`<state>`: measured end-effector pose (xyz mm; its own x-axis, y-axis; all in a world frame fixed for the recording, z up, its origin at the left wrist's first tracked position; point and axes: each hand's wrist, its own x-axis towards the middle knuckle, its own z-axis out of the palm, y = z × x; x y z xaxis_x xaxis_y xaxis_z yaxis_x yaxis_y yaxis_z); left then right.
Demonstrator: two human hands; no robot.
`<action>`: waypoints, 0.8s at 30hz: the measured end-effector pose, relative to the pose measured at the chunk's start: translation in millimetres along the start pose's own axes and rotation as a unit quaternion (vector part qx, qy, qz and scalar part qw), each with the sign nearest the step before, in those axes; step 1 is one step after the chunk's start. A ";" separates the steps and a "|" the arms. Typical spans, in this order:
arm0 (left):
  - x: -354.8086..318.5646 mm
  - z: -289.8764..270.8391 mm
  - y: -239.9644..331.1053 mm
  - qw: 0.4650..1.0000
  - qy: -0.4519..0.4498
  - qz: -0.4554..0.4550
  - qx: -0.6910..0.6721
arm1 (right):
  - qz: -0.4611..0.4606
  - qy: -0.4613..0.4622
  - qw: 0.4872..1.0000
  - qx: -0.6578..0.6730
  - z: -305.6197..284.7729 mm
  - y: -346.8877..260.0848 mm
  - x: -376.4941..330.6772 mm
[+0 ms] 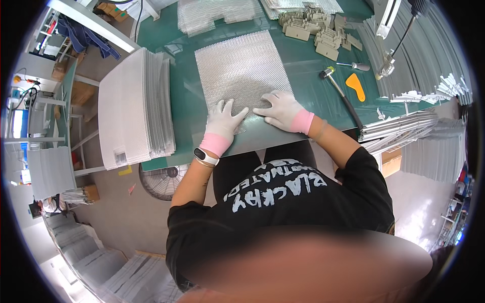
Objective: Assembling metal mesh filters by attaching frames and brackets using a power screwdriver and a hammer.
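A silver mesh sheet (241, 68) lies flat on the green table top (184, 86), its near end under my hands. My left hand (222, 122), in a white glove with a pink cuff, rests on the sheet's near left corner with its fingers spread. On the near right part lies my right hand (284, 111), gloved alike, its fingers apart and pointing left. The two hands are close together but not touching. Neither one holds anything that I can see. The sheet's near edge is partly hidden by the gloves.
A tall stack of white-faced panels (126, 106) stands at the left. To the right lie a hammer (343, 96), a screwdriver (353, 65) and an orange scraper (355, 87). Grey-beige plates (323, 33) and more mesh sheets (217, 15) are at the back; strips (399, 126) jut out at the right.
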<state>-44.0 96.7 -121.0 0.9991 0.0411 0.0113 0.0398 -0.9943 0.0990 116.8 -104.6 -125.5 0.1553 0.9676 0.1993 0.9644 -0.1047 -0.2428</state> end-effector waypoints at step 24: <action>20.7 -19.2 19.4 0.978 -0.170 0.023 0.115 | -0.008 -0.001 1.000 -0.009 -0.5 -3.1 -32.3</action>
<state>-22.8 80.2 -99.7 0.9456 0.0002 -0.3252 -0.0415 -0.9918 -0.1212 108.8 -135.6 -130.7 0.1397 0.9697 0.2002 0.9705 -0.0940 -0.2219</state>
